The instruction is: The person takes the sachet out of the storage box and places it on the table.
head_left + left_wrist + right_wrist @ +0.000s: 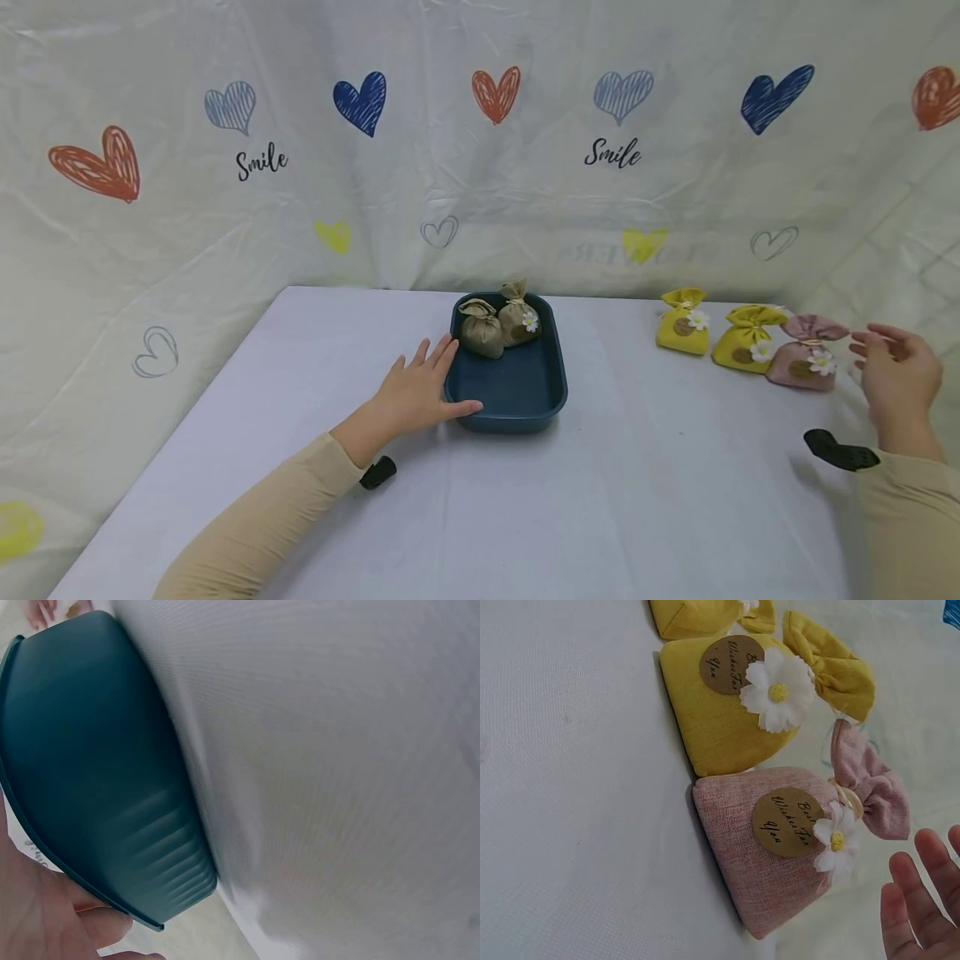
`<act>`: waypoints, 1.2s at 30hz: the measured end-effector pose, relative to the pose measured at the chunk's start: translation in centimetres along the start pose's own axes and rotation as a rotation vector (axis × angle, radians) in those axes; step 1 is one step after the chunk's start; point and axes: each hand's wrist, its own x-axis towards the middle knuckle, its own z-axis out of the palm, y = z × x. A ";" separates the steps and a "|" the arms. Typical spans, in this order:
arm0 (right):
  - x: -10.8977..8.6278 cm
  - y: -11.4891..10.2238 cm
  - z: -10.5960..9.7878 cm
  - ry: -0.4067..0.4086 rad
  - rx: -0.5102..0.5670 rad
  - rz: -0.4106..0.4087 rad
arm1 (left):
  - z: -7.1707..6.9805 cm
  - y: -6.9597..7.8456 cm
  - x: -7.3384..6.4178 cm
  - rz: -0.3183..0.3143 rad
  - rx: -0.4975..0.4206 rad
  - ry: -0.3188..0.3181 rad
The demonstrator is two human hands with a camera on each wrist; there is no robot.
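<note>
My left hand point(420, 392) rests with spread fingers on the left rim of a dark teal plastic basin point(510, 392); the left wrist view shows its fingertips point(105, 926) at the rim. Two olive-brown drawstring pouches point(482, 329) sit at the basin's far end, one with a white flower. At the far right, my right hand point(900, 371) hovers just right of a pink pouch point(802, 362), fingers loosely bent and holding nothing. The pink pouch carries a round brown tag point(787, 823) and a white daisy point(836, 841). Beside it stands a yellow pouch point(742, 342).
Another yellow pouch point(682, 329) stands farther left in the same row. A white cloth point(637, 500) covers the table. Behind it hangs a pale curtain point(525, 183) printed with hearts. A black wrist mount point(840, 452) juts from the right sleeve.
</note>
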 end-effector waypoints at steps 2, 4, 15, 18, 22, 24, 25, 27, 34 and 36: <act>-0.1 -0.1 0.0 0.001 -0.001 -0.004 | 0.1 0.0 0.1 0.001 0.002 0.005; -0.3 -0.2 0.0 -0.001 -0.010 -0.014 | 0.2 -0.1 0.1 0.003 0.004 0.006; -1.3 -1.3 0.6 -0.042 0.097 -0.121 | 0.3 -0.1 0.1 -0.002 0.004 0.002; -1.7 -1.7 0.8 -0.072 0.178 -0.152 | 0.2 -0.1 0.2 -0.004 0.007 -0.001; -2.2 -2.0 1.2 -0.106 0.239 -0.216 | 0.2 -0.1 0.2 -0.003 0.002 0.000; -2.5 -2.3 1.4 -0.112 0.200 -0.245 | 0.1 -0.1 0.1 -0.001 -0.001 0.004; -2.7 -2.4 1.5 -0.115 0.168 -0.259 | 0.1 0.0 0.1 0.000 -0.003 0.005; -2.9 -2.8 1.7 -0.123 0.118 -0.265 | 0.0 0.0 0.0 0.001 -0.003 0.006; -3.9 -3.6 2.3 -0.209 0.189 -0.264 | 0.0 0.1 -0.1 -0.002 0.001 -0.002; -4.1 -3.7 2.4 -0.251 0.201 -0.273 | 0.0 0.1 -0.1 -0.003 0.002 -0.003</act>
